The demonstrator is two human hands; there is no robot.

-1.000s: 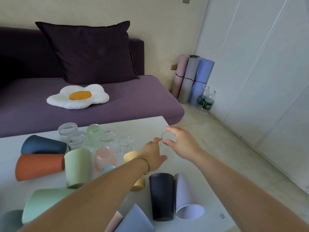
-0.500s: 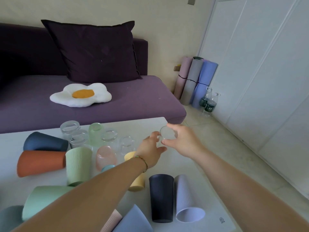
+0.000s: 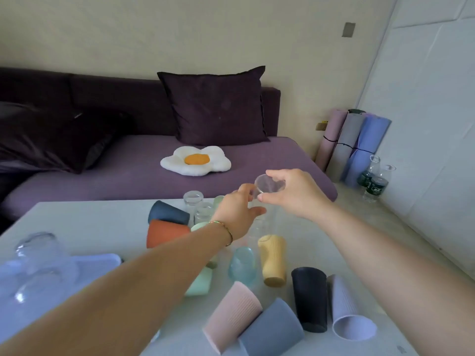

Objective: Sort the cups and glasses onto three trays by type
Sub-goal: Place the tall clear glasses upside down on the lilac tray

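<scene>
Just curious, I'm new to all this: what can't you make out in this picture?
Head view:
Left hand: back toward the camera, so its grip is hidden.
Blue tray: cut off by the left edge, partly covered by the left forearm.
Mint cup: mostly behind that forearm.
Bottle labels: too small to read.

Table (image 3: 84, 222) lies open left of the orange cup (image 3: 164, 233) and right of the yellow cup (image 3: 272, 260). Pink cup (image 3: 231, 319) and black cup (image 3: 309, 299) obstruct the near edge.
</scene>
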